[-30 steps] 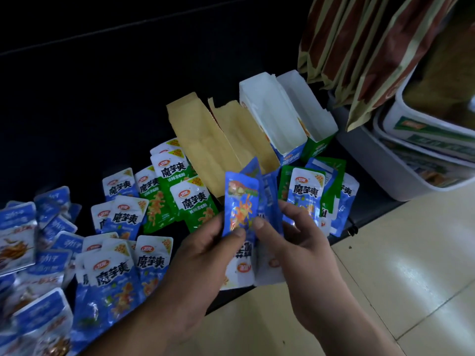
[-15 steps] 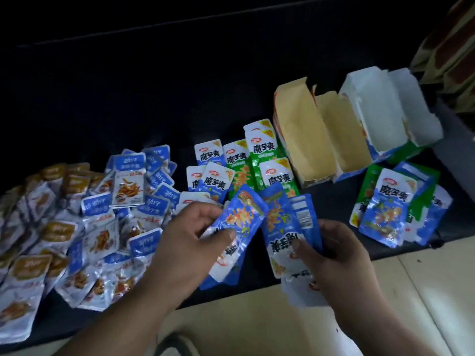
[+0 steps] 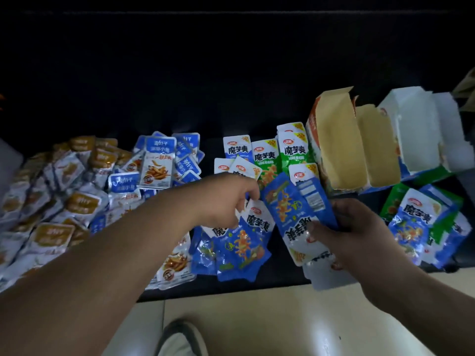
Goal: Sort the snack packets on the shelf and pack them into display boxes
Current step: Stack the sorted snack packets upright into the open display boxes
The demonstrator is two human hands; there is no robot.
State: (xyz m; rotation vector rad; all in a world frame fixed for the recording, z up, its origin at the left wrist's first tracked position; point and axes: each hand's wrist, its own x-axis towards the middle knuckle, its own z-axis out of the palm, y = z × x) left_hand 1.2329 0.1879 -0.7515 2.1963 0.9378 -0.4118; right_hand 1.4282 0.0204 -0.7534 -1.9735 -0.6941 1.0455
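Blue packets (image 3: pixel 290 214) sit fanned in my right hand (image 3: pixel 359 237) — most face up, one showing its printed back. My thumb presses across their fronts and my fingers curl behind them, so the grasp is firm. The handful is tilted just above the front part of the shelf (image 3: pixel 282 276).

My left hand (image 3: pixel 223 199) is stretched out over the shelf with its fingers bent down at the top edge of the loose packets (image 3: pixel 241 247). These are more blue ones, lying overlapped on the dark surface just left of the handful. I cannot tell whether those fingers pinch one or only touch it.

Behind my left hand, green packets (image 3: pixel 267 163) and a few blue ones lie in rough rows, running up against the boxes (image 3: pixel 339 142). Four boxes stand open side by side at the back right, leaning — two brown inside, two white inside. In front of the white ones lies a mixed pile (image 3: pixel 416 219) of blue and green packets.

To the left is a heap of blue-and-white fish packets (image 3: pixel 156 163), and beyond it gold packets (image 3: pixel 77 206) spread to the edge of view, blurred. Below the shelf are pale floor (image 3: pixel 257 325) tiles and the toe of a shoe (image 3: pixel 180 340).
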